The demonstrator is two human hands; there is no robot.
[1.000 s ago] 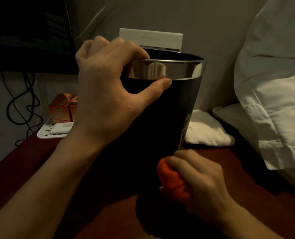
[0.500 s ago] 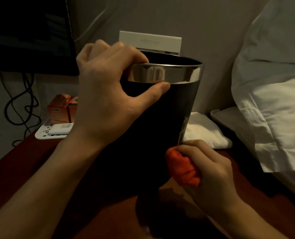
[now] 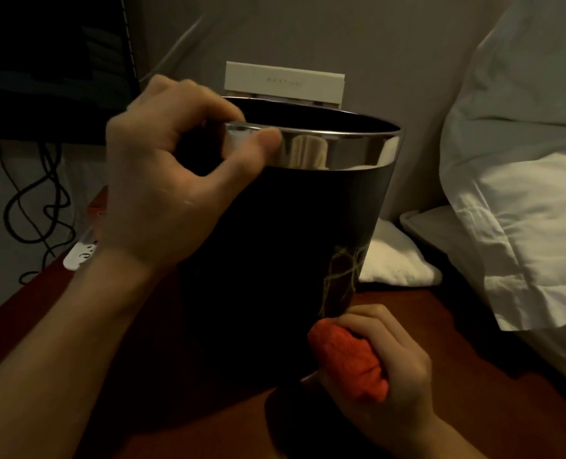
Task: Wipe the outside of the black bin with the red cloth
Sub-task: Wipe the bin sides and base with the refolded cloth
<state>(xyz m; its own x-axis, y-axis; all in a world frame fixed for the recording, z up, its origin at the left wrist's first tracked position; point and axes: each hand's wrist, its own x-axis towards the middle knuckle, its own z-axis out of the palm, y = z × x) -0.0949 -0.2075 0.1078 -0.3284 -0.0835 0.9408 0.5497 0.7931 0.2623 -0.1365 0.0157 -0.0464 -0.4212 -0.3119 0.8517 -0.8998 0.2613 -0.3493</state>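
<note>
The black bin (image 3: 275,253) with a shiny metal band round its rim stands tilted on the dark red table (image 3: 457,342), its base lifted at the front right. My left hand (image 3: 169,193) grips the rim at the left, fingers over the edge and thumb on the metal band. My right hand (image 3: 384,366) holds the bunched red cloth (image 3: 347,362) and presses it against the bin's lower right side near the base.
White pillows (image 3: 523,193) lie at the right, and a folded white towel (image 3: 394,260) sits behind the bin. A white box (image 3: 284,84) stands against the wall. A dark screen (image 3: 49,61) and black cables (image 3: 33,207) are at the left, with an orange box partly hidden behind my left hand.
My left thumb slid from the black wall up onto the metal band, and the bin turned and tilted. My right hand with the cloth went up the side, then came back down near the base.
</note>
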